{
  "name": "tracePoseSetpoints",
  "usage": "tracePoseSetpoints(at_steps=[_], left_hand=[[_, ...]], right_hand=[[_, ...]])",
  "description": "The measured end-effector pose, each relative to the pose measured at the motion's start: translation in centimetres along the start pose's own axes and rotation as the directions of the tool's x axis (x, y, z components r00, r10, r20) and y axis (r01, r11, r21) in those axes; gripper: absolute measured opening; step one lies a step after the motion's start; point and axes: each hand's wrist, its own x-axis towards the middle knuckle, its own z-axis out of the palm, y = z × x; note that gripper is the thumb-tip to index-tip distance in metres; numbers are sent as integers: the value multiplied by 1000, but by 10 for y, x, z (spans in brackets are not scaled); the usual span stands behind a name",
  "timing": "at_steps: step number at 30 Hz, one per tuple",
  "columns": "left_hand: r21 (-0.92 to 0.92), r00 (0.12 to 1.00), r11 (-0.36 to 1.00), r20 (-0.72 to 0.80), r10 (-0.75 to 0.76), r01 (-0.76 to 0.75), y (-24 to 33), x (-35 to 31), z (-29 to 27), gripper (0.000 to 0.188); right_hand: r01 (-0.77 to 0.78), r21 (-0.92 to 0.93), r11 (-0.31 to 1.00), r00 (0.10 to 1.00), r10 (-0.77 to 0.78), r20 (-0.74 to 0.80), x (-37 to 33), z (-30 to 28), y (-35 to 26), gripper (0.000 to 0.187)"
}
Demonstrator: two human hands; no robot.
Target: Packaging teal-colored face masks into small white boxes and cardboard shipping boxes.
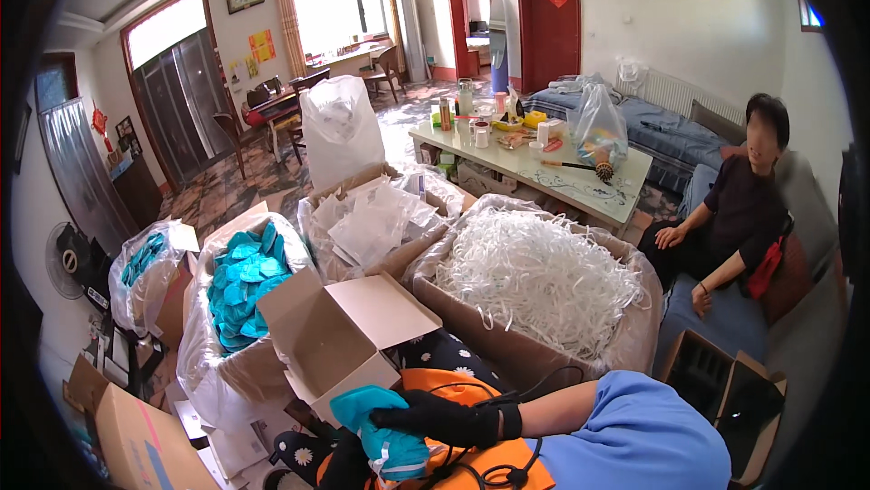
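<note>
In a black glove, my right hand (444, 419) reaches in from the right below the small carton. Its fingers are closed on teal face masks (376, 404), which seem to be a small stack. A white strap shows at their lower end. A dark shape beside the masks may be my left glove or my black daisy-print trousers; no left fingers can be made out. Just beyond the masks stands an open cardboard carton (317, 345) with its flaps raised. Left of it, a plastic-lined box (201, 372) is heaped with more teal masks (249, 286).
A large lined box (507, 345) holds tangled white strips. Behind the carton, another box (399, 259) contains clear plastic bags. A cluttered low table (517, 159) stands beyond. Another person (752, 182) sits at right. Cartons stand at lower left (136, 436) and lower right (752, 408).
</note>
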Motion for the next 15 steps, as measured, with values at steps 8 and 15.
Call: tracePoseSetpoints(at_steps=[8,15], left_hand=[[-926,920,-131,370,-127,354,-59,44,-46,23],[-980,979,-29,197,-44,196,-67,41,-64,24]], right_hand=[[51,-37,998,998,-50,26,3,1,6,52],[9,354,935,998,-31,56,1,3,-16,44]])
